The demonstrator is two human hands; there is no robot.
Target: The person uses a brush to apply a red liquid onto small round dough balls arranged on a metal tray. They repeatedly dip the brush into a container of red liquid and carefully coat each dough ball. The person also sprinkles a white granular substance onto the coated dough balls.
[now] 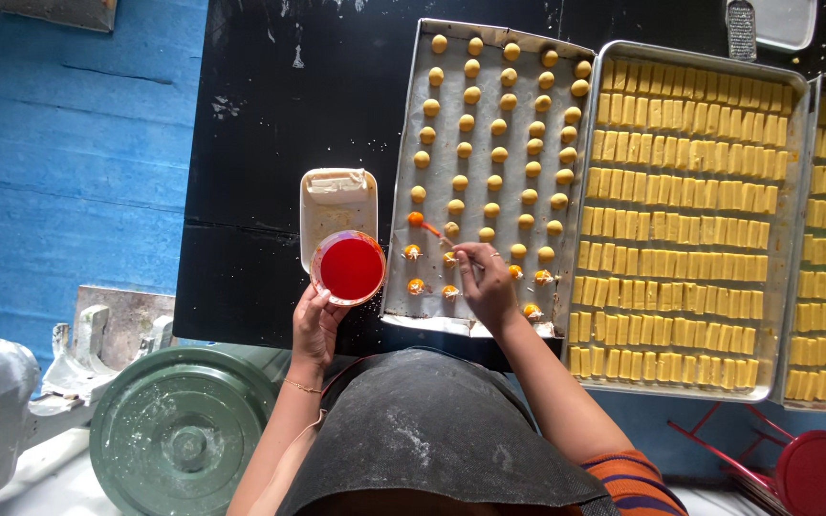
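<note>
At frame centre, the left hand [315,325] is gripping a cup [348,268] of red glaze, while right fingers [470,272] are pinching a brush [435,233] over dough balls [494,182] on the tray [403,287].

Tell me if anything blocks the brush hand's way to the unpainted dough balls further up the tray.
Nothing visible does. The right hand holds a thin brush over the tray, and the plain dough balls lie open above it. The left hand holds the red bowl off to the side.

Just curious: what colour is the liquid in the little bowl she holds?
Bright red, seen in the head view: the small bowl in the left hand is full of it.
</note>
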